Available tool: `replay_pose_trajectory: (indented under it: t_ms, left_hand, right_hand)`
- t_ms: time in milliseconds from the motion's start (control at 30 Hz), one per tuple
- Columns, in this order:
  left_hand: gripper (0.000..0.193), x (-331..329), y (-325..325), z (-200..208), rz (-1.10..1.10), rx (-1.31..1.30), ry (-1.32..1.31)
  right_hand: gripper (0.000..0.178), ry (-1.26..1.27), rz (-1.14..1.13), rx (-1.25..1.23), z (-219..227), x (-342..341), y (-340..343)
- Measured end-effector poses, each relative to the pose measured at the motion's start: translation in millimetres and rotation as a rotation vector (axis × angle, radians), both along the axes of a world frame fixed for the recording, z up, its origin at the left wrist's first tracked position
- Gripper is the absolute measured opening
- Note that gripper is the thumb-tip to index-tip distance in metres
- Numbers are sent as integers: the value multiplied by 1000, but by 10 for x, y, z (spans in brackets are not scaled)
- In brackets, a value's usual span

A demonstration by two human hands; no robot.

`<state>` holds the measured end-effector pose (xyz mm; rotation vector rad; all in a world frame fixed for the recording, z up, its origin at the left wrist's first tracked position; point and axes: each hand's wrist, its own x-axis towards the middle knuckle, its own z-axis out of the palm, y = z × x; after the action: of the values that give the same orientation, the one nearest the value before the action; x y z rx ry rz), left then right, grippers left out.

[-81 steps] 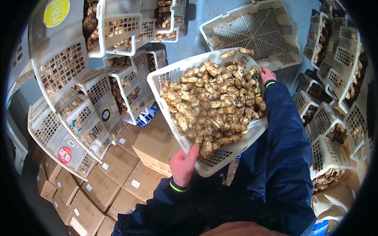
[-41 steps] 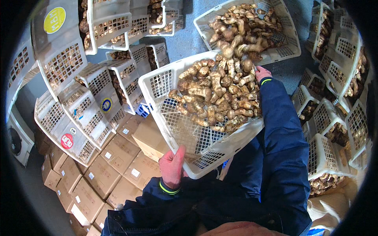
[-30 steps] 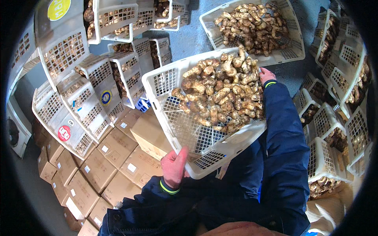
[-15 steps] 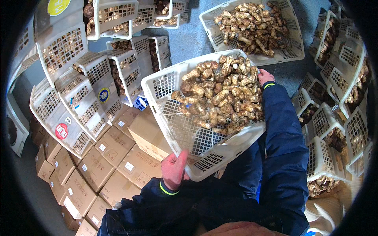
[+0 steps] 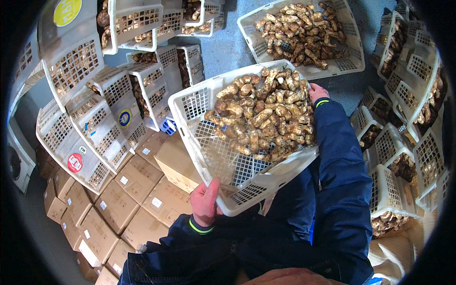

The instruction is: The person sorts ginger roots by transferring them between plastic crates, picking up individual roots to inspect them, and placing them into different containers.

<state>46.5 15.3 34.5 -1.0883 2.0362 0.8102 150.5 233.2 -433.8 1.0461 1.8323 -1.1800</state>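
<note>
Both my hands grip a white perforated plastic crate (image 5: pixel 194 105), which I hold in front of my body. My left hand (image 5: pixel 205 203) closes round its near left corner, thumb over the rim. At the far right side of the crate, my right hand (image 5: pixel 318 93) is wrapped on the rim, its fingers partly hidden. Brown-and-white mushrooms (image 5: pixel 266 111) with thick stems are heaped toward the far right of this crate; its mesh floor shows bare at the near left. Beyond it, a second white crate (image 5: pixel 354 64) with more mushrooms (image 5: pixel 304 35) rests on the blue floor.
Stacked white crates (image 5: pixel 76 66) of mushrooms stand on the left, and further crate stacks (image 5: pixel 387 187) line the right. Sealed cardboard boxes (image 5: pixel 116 202) cover the lower left, with another carton (image 5: pixel 178 161) just beside the held crate. Blue floor (image 5: pixel 242 14) shows at the far side.
The held crate and both hands sit slightly further left in the picture, as do the surroundings. My grip on the crate is the same.
</note>
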Motion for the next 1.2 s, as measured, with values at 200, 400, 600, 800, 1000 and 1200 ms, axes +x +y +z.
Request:
replay_pose_trajectory:
  t_ms: [200, 400, 600, 800, 1000, 1200]
  left_hand:
    - [26, -56, -10, -31, -25, 18, 13]
    - [17, -135, -462, -129, -18, -30, 153]
    - [17, -446, -1422, -315, -269, -7, 181]
    - [22, -683, -2381, -1305, -397, -195, 117]
    - [21, -791, -2507, -2406, -344, -187, 120]
    - [26, -653, -2880, -2940, -399, -277, 67]
  right_hand:
    - [35, -26, -13, -56, 118, -11, 67]
    - [35, 60, -225, -34, 380, -143, 38]
    - [34, 246, -875, -273, 753, -498, -153]
    - [29, 403, -975, -321, 605, -990, -265]
    - [39, 169, -573, -277, 232, -1034, 263]
    - [48, 491, -3, 384, -606, -2044, 1011]
